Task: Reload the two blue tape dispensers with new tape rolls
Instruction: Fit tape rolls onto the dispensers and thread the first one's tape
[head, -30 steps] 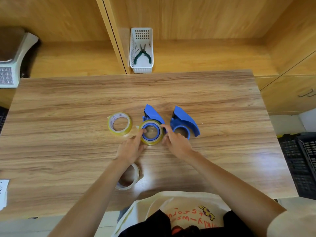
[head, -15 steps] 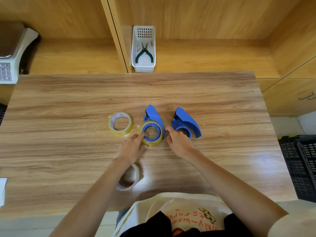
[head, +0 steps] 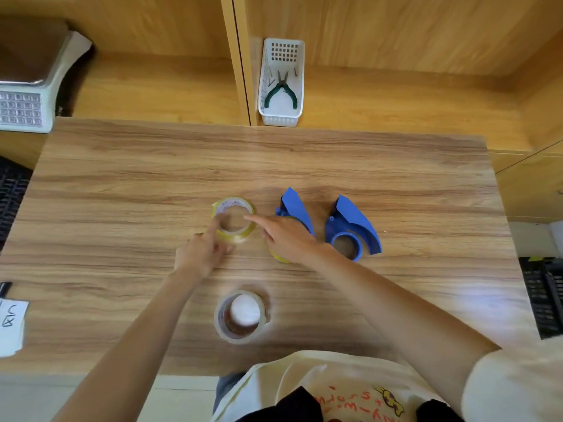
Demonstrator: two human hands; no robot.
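Observation:
A loose yellow tape roll lies flat on the wooden table. My left hand pinches its near-left wall between forefinger and thumb. My right hand stretches its forefinger to the roll's right rim and holds nothing. Under my right hand stands the left blue dispenser with a yellow roll on its hub, of which only an edge shows. The right blue dispenser stands beside it, its hub bare. A pale, nearly clear roll lies close to my body.
A white basket with green-handled pliers stands on the shelf behind the table. A weighing scale sits at the far left. A paper note lies at the table's left edge, and a black crate is on the right.
Both hands left the loaded left dispenser and moved left onto the loose yellow roll. The near pale roll, earlier half hidden under my left forearm, is now in full view.

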